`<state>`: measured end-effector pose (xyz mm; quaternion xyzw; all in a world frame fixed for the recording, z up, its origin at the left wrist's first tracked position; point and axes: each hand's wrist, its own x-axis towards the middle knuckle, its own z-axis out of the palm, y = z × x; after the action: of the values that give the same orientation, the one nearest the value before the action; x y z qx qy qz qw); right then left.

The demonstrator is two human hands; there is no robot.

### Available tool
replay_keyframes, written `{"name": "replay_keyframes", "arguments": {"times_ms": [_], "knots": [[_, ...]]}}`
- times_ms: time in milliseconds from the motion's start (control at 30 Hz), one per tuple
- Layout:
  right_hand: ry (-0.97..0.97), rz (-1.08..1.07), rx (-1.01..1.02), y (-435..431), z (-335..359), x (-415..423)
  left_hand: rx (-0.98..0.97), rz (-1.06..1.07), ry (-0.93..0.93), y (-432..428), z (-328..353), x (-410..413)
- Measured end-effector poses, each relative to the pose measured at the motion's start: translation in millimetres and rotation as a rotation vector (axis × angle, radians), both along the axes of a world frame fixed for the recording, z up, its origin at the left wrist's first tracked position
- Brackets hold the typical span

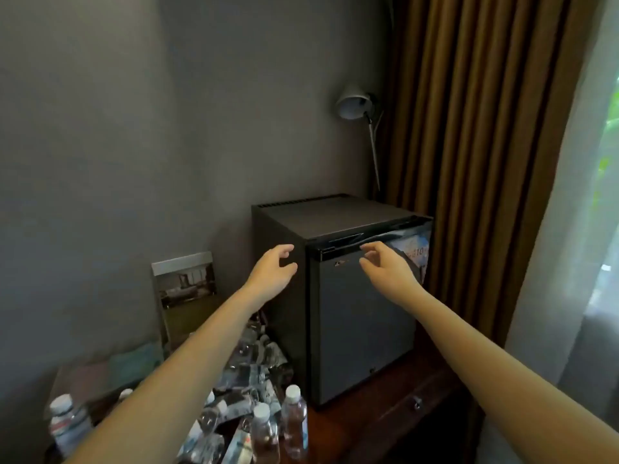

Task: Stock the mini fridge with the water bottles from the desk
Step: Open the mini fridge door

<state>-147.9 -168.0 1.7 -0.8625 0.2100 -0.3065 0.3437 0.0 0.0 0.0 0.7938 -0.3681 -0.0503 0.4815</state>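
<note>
A black mini fridge (361,329) with a grey door stands on the dark wooden desk (385,426), its door closed. My left hand (273,269) hovers beside the fridge's upper left corner, fingers loosely spread and holding nothing. My right hand (385,266) floats in front of the door's top edge, fingers relaxed and empty. Several clear water bottles (261,426) with white caps stand and lie to the left of the fridge at the desk's front; my left forearm covers part of them. One more bottle (65,423) stands at the far left.
A framed picture (187,289) leans on the grey wall left of the fridge. A grey lamp (355,103) rises behind the fridge. Brown curtains (475,128) and a white sheer hang at the right. Flat paper items (100,376) lie on the desk's left part.
</note>
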Motion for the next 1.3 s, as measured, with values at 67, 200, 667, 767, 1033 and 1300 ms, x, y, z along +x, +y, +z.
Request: {"name": "replay_keyframes", "arguments": {"times_ms": [67, 200, 667, 767, 1033, 1300], "knots": [[0.014, -0.013, -0.027, -4.1, 3.8, 28.1, 0.095, -0.028, -0.129, -11.7, 4.1, 18.0], [0.136, -0.034, -0.113, -6.0, -1.7, 75.1, 0.208, -0.118, -0.295, -37.5, 0.8, 40.4], [0.208, -0.093, -0.443, -15.9, -27.3, 110.5, 0.346, -0.031, -0.638, -72.6, -31.4, 63.0], [0.161, -0.136, -0.436, -14.1, -28.9, 112.8, 0.281, -0.007, -0.668, -72.4, -36.7, 66.0], [0.096, -0.203, -0.471, -13.5, -31.9, 119.7, 0.162, -0.008, -0.599, -77.4, -46.3, 68.2], [0.074, -0.222, -0.478, -10.8, -30.3, 120.5, 0.113, -0.039, -0.521, -78.4, -44.6, 66.4]]}}
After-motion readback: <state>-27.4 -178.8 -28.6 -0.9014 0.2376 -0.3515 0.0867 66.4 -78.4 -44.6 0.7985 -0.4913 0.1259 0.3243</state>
